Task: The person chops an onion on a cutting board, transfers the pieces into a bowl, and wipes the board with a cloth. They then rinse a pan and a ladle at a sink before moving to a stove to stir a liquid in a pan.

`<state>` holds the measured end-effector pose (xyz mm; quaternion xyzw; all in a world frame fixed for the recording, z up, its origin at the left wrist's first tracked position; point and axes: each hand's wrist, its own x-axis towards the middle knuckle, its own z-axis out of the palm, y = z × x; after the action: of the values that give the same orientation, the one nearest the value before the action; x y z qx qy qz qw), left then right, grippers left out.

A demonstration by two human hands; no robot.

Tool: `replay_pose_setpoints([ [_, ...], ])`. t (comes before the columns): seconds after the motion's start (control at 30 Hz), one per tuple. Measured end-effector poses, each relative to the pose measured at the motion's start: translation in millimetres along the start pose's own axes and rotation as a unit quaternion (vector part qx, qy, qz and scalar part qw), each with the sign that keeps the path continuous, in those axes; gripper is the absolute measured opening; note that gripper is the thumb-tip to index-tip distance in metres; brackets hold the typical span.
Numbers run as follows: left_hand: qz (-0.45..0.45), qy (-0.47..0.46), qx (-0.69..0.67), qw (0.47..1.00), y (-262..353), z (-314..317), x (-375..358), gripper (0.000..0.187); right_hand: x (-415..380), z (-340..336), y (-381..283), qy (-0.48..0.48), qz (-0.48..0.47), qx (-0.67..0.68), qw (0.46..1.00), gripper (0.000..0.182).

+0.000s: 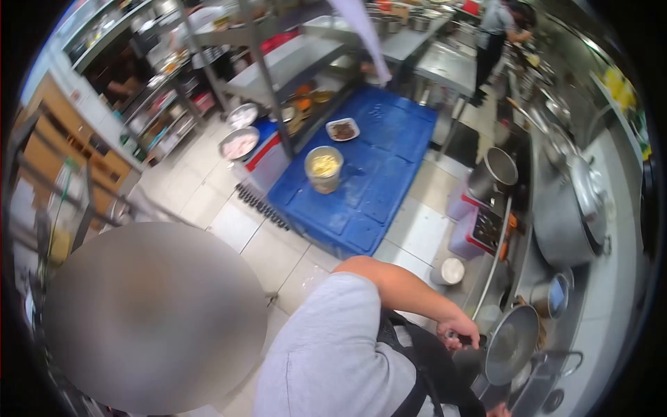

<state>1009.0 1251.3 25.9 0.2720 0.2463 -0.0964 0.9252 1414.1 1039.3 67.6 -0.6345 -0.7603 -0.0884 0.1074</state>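
In the head view, a person in a grey short-sleeved shirt and dark apron stands at the lower middle of the frame, seen from above. One hand shows at the end of a bare forearm; which of the person's own hands it is I cannot tell for sure, though it reads as the right hand. Its grip is clamped around the dark handle of a round grey metal wok. The wok sits tilted, its open bowl facing the camera, directly to the right of the closed hand and touching it only through the handle. It is near the front edge of the long steel cooking range that runs up the right side. The other hand is not in view.

Beyond the wok on the range stand a large lidded steel stockpot and a smaller open steel pot. On the tiled floor lies a blue plastic pallet, carrying a steel bucket of yellow food and a small white plate of dark food. Another person works at the far top right.
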Motion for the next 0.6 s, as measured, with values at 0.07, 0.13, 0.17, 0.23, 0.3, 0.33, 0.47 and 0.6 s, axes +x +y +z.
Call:
replay_pose_setpoints([
  [0.07,-0.006,-0.017,0.007,1.0,-1.9,-5.7,8.9,0.029,15.4,9.4,6.2,-0.025,-0.005,0.016,1.0,0.025],
  [0.13,0.0,-0.019,0.036,0.999,-4.8,-1.2,12.7,0.033,20.7,10.0,7.5,-0.048,0.003,0.029,0.998,0.025],
  [0.17,0.002,-0.015,0.035,0.999,-5.0,1.6,12.3,0.033,22.1,9.5,7.9,-0.052,0.009,0.035,0.998,0.026],
  [0.23,0.005,-0.022,0.032,0.999,-4.9,1.4,10.7,0.033,20.9,9.8,4.8,-0.064,0.031,0.043,0.997,0.027],
  [0.3,-0.002,-0.029,0.014,0.999,-6.5,-3.1,14.8,0.03,13.1,8.5,2.5,-0.075,0.058,0.05,0.994,0.029],
  [0.33,-0.006,-0.035,-0.006,0.999,-9.0,-3.9,18.0,0.028,7.6,6.6,1.6,-0.082,0.072,0.052,0.993,0.03],
  [0.47,-0.006,-0.032,0.008,0.999,-7.0,2.8,10.4,0.027,-0.9,0.3,-2.7,-0.094,0.125,0.062,0.986,0.034],
  [0.6,0.004,-0.019,0.033,0.999,-7.2,10.5,1.4,0.033,-2.6,-4.6,-10.6,-0.103,0.175,0.071,0.977,0.039],
])
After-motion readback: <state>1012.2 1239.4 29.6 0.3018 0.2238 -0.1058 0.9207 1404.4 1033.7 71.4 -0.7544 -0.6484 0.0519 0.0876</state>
